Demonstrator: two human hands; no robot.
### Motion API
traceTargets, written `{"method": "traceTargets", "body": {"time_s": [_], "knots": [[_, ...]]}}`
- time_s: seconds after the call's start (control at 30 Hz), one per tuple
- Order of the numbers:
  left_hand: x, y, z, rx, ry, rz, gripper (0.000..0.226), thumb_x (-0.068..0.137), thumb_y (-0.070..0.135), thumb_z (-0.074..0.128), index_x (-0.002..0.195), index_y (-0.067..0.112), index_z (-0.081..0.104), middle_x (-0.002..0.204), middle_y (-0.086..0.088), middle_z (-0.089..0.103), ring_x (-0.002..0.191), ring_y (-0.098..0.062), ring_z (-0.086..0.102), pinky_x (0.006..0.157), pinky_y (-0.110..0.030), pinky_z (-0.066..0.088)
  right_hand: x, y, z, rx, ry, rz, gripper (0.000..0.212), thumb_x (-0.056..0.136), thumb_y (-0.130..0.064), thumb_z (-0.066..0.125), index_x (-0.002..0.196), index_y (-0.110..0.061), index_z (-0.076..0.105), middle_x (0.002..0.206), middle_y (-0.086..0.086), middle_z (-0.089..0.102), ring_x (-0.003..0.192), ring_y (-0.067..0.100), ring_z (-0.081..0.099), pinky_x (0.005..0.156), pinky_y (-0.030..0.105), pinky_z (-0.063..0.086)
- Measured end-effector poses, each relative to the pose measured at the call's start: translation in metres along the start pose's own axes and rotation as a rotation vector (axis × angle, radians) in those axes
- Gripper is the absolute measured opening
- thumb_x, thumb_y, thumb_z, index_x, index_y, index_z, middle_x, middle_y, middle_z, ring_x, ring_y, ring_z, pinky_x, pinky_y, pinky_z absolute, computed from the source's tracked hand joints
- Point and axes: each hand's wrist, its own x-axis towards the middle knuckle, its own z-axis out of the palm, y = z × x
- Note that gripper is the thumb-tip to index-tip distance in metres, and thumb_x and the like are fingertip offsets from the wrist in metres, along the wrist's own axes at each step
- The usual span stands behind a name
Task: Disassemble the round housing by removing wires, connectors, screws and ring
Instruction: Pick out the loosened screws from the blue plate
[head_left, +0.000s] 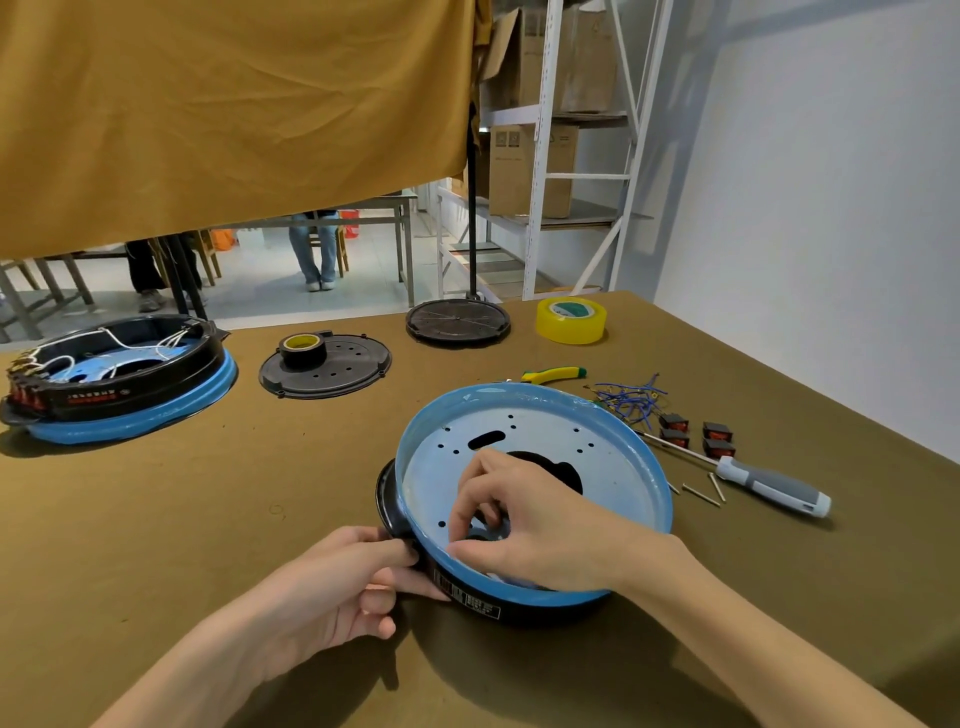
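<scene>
Slippage risk: left hand (332, 587) grips the tilted housing (535, 499) rim; right hand (524, 519) fingers curl inside, contents unclear.

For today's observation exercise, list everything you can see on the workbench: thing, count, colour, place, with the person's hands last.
Near housing: 1, blue ring on black base, tilted, front centre.
Far housing: 1, blue and black, white wires inside, far left.
Cover: 1, black, holed, behind centre.
Black tape: 1, on the cover.
Grille: 1, black, far centre.
Yellow tape: 1, far right.
Pliers: 1, yellow and green handles, behind near housing.
Wires: loose bundle, blue, right.
Switches: 4, black and red, right.
Screwdriver: 1, grey and white, right.
Screws: about 3, right.
Left hand: grips housing's black edge.
Right hand: fingers curled inside housing.
</scene>
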Motion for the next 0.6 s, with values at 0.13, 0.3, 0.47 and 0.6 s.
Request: {"method": "traceTargets", "body": {"time_s": [0.13,0.3,0.47,0.6], "knots": [[0.0007,-0.0002,-0.0014,-0.012,0.008,-0.012,0.03,0.104,0.012,0.058,0.133,0.008,0.049,0.107,-0.026,0.077,0.04,-0.008,0.037,0.044,-0.023,0.051,-0.0023,0.0013,-0.001,0.032,-0.038,-0.027,0.006,0.089,-0.028,0.072,0.094,-0.032,0.074,0.1,-0.01,0.049,0.085,0.013,0.052,0.075,0.029,0.049],[0.0017,-0.0002,-0.0014,-0.004,0.013,-0.02,0.029,0.105,0.011,0.057,0.132,0.007,0.048,0.106,-0.026,0.077,0.04,-0.008,0.037,0.044,-0.023,0.051,-0.0011,-0.0001,-0.0006,0.012,-0.023,0.001,0.004,0.088,-0.035,0.075,0.088,-0.031,0.072,0.102,-0.011,0.049,0.086,0.013,0.052,0.077,0.031,0.05],[0.0002,0.001,-0.0007,0.005,0.007,-0.02,0.028,0.105,0.011,0.056,0.132,0.005,0.05,0.107,-0.027,0.077,0.039,-0.008,0.037,0.044,-0.023,0.052,-0.0031,0.002,-0.0013,0.044,-0.024,-0.016,0.009,0.089,-0.03,0.073,0.098,-0.033,0.071,0.103,-0.007,0.048,0.086,0.013,0.051,0.078,0.028,0.049],[-0.0015,0.003,0.0014,0.002,0.007,-0.021,0.025,0.105,0.01,0.056,0.129,0.005,0.052,0.105,-0.026,0.077,0.038,-0.008,0.037,0.043,-0.023,0.051,-0.0004,0.0,-0.0004,0.0,-0.025,0.003,0.003,0.089,-0.035,0.073,0.089,-0.032,0.072,0.104,-0.012,0.048,0.088,0.012,0.051,0.077,0.028,0.05]]}}
